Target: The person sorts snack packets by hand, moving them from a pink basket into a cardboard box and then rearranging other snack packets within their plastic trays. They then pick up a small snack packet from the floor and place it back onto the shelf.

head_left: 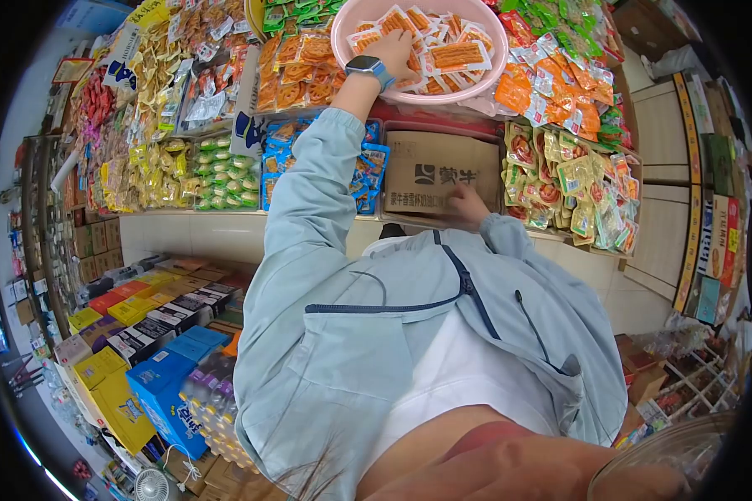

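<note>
My left hand (pixel 395 55), wearing a smartwatch at the wrist, reaches into a pink plastic basin (pixel 339 48). Its fingers are spread over flat clear packets of orange snack sticks (pixel 458 56) that fill the basin. Lower down, my right hand (pixel 470 204) hovers close over a brown cardboard sheet (pixel 426 159) with dark printing, lying in a bin. The right fingers point forward, slightly blurred, with nothing visible in them. Blue snack packets (pixel 369 171) lie beside the cardboard, partly behind my left sleeve.
Bins of orange packets (pixel 297 71), green-and-white packets (pixel 226 175) and cream-coloured packets (pixel 551 171) surround the basin. Stacked cartons, including a blue box (pixel 167 388), and bottled drinks (pixel 217 401) stand behind me at left. Wooden cabinet doors (pixel 653 150) are at right.
</note>
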Motion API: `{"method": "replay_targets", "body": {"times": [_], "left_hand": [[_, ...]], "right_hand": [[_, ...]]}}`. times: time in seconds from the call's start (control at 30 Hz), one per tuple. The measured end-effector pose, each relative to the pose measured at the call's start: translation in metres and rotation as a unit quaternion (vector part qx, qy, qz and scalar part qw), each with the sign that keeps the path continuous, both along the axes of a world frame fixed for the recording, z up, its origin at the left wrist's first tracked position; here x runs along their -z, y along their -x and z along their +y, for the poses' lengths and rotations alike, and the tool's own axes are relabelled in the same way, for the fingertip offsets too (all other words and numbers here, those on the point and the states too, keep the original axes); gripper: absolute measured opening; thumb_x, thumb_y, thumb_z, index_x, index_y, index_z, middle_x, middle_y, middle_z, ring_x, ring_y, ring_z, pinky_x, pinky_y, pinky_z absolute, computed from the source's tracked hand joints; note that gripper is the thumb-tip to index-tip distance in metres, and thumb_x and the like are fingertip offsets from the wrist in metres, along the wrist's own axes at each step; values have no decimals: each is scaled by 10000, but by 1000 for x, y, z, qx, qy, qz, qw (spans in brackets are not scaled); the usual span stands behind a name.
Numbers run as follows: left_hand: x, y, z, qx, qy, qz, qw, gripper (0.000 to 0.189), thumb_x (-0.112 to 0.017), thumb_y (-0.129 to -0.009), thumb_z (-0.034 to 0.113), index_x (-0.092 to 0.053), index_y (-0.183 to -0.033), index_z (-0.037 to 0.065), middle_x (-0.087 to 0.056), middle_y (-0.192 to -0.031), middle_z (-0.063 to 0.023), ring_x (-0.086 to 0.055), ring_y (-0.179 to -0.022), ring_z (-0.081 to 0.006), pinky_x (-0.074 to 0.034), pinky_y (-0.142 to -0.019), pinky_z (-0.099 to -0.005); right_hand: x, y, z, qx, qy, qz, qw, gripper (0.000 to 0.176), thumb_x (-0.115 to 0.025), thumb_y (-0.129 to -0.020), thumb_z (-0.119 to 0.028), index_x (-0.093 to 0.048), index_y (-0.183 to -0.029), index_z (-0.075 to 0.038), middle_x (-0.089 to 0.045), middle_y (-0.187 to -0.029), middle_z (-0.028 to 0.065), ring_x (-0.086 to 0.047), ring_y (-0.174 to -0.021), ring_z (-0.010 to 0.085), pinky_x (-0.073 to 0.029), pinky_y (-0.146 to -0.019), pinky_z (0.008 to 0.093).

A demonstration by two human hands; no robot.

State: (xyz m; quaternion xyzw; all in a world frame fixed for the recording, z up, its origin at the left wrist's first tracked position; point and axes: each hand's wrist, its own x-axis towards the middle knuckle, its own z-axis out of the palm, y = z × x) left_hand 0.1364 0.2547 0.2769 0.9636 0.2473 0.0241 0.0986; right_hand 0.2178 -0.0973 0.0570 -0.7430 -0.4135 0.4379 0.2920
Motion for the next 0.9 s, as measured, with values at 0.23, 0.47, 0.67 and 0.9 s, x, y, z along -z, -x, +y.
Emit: {"method": "replay_targets", "body": {"times": [0.23, 0.47, 0.67, 0.9], "left_hand": [[6, -2, 7, 12, -17, -14, 1000, 883, -816, -635, 404, -437, -1279, -66, -534, -1237, -230, -530, -1152, -359, -461, -967, -388], [-7, 18, -4, 5, -73, -193, 979, 689, -738, -753, 327, -472, -1279, -29, -526, -1265, -240, -520, -1163, -374, -443, -977, -421], [7, 124, -74, -191, -78, -384, 900, 483, -656, -818, 169, -505, -1238, -17, -536, -1235, -229, -487, -1169, -398, -388, -996, -455], [131, 274, -184, -450, -25, -225, 864, 563, -674, -785, 136, -449, -1279, -15, -479, -1247, -241, -427, -1193, -411, -331, -1022, -475]], "right_hand": [[10, -11, -1, 31, 26, 140, 989, 223, -594, -866, -152, -618, -1058, -41, -611, -994, 72, -550, -947, 172, -444, -852, 308], [6, -11, -3, 47, 37, 178, 982, 237, -592, -865, -150, -620, -1073, -40, -614, -1013, 72, -557, -960, 182, -445, -870, 316], [15, -8, 0, 62, 35, 155, 985, 249, -601, -859, -163, -628, -1062, -21, -619, -1023, 98, -570, -982, 201, -464, -867, 338], [-15, 37, 56, -22, 15, 102, 994, 301, -591, -882, -248, -630, -1064, -12, -639, -950, 97, -605, -883, 199, -482, -803, 312]]}}
